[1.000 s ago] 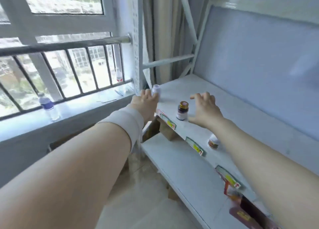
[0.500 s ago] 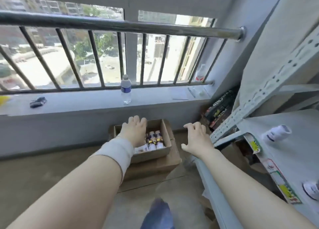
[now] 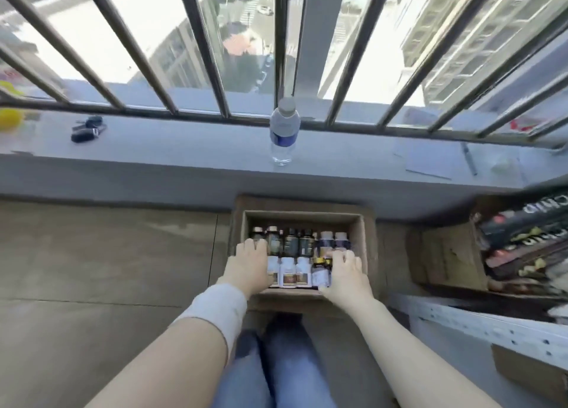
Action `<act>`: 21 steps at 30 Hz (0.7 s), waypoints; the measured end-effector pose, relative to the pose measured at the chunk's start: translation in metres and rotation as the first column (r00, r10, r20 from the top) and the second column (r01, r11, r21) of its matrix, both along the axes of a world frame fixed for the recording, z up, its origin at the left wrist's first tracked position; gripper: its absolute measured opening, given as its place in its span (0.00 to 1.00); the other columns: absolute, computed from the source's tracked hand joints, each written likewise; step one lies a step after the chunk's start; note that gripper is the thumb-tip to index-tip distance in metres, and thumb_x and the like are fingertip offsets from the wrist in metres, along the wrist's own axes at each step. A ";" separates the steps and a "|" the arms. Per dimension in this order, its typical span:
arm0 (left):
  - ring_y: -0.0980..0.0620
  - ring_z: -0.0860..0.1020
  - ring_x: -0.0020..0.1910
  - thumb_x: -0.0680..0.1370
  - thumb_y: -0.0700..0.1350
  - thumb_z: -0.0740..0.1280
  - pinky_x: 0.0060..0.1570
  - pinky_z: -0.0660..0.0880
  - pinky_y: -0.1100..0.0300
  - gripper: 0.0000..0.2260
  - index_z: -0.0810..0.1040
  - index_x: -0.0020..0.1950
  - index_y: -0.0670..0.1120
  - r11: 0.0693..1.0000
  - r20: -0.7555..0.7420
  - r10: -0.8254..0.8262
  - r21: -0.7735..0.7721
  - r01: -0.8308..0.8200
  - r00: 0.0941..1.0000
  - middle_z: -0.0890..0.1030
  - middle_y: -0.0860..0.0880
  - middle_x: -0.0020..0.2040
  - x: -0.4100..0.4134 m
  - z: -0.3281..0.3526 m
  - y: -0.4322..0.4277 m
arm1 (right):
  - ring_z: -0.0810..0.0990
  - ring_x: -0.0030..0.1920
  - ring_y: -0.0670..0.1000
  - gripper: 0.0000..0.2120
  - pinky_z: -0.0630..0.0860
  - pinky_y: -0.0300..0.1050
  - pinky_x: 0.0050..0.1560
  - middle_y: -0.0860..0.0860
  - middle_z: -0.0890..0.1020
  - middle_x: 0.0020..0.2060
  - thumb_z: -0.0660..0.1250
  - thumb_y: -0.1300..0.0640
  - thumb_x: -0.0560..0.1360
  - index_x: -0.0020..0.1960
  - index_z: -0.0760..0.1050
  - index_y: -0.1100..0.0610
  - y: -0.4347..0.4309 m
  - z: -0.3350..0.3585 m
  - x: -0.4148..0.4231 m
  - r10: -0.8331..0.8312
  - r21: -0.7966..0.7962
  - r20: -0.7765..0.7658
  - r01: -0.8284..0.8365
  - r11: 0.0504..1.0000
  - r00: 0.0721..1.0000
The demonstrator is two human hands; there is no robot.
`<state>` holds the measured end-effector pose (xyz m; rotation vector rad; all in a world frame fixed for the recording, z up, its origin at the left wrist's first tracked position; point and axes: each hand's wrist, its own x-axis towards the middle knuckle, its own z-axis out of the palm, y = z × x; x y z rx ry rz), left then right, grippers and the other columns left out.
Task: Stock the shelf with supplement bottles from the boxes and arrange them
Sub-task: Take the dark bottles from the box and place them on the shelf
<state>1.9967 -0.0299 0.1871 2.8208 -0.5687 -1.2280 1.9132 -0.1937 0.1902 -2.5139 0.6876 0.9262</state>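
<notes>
Holding both hands down inside an open cardboard box of supplement bottles on the floor, well short of a water bottle on the sill beyond the fingertips. Resting the left hand over the box's left end with fingers close together and bent over the bottles, grip impossible to tell; gripping a gold-capped bottle in the right hand, thumb below and fingers above, three white bottles lying between the two hands' fingers.
</notes>
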 end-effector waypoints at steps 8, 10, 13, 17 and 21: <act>0.45 0.67 0.67 0.76 0.50 0.67 0.64 0.67 0.54 0.26 0.61 0.70 0.45 0.983 -0.138 0.131 -0.110 -0.147 0.982 0.68 0.45 0.66 0.028 -0.158 -0.043 | 0.65 0.68 0.56 0.33 0.65 0.47 0.65 0.56 0.68 0.66 0.69 0.46 0.71 0.69 0.62 0.58 -0.007 -0.161 0.028 -0.279 0.122 -0.116 0.293 0.948 0.953; 0.45 0.66 0.67 0.77 0.52 0.65 0.66 0.64 0.55 0.27 0.60 0.72 0.43 0.984 -0.050 0.091 -0.151 -0.097 0.995 0.69 0.44 0.67 0.043 -0.193 -0.057 | 0.64 0.69 0.56 0.34 0.63 0.47 0.67 0.58 0.68 0.67 0.69 0.46 0.72 0.70 0.61 0.60 -0.015 -0.202 0.040 -0.366 0.147 -0.095 0.377 0.915 0.926; 0.43 0.65 0.68 0.78 0.54 0.63 0.65 0.64 0.54 0.28 0.60 0.72 0.42 0.991 0.039 -0.073 -0.106 0.077 0.997 0.69 0.42 0.68 0.067 -0.231 -0.076 | 0.65 0.68 0.57 0.34 0.62 0.48 0.68 0.59 0.69 0.65 0.69 0.46 0.72 0.70 0.63 0.62 -0.027 -0.249 0.052 -0.393 0.152 -0.056 0.397 0.905 0.918; 0.43 0.62 0.72 0.78 0.55 0.63 0.68 0.62 0.51 0.29 0.61 0.73 0.43 0.967 -0.028 -0.255 -0.028 0.254 0.966 0.68 0.43 0.71 0.081 -0.259 -0.085 | 0.65 0.67 0.59 0.32 0.65 0.49 0.67 0.61 0.70 0.64 0.69 0.44 0.71 0.67 0.67 0.62 -0.028 -0.281 0.058 -0.399 0.155 -0.070 0.405 0.901 0.914; 0.44 0.61 0.73 0.75 0.57 0.65 0.69 0.59 0.52 0.29 0.64 0.72 0.46 0.966 -0.042 -0.257 -0.034 0.256 0.965 0.69 0.45 0.71 0.082 -0.268 -0.083 | 0.69 0.64 0.59 0.30 0.68 0.48 0.64 0.61 0.71 0.61 0.72 0.48 0.70 0.64 0.68 0.64 -0.028 -0.289 0.058 -0.484 0.220 -0.044 0.481 0.849 0.874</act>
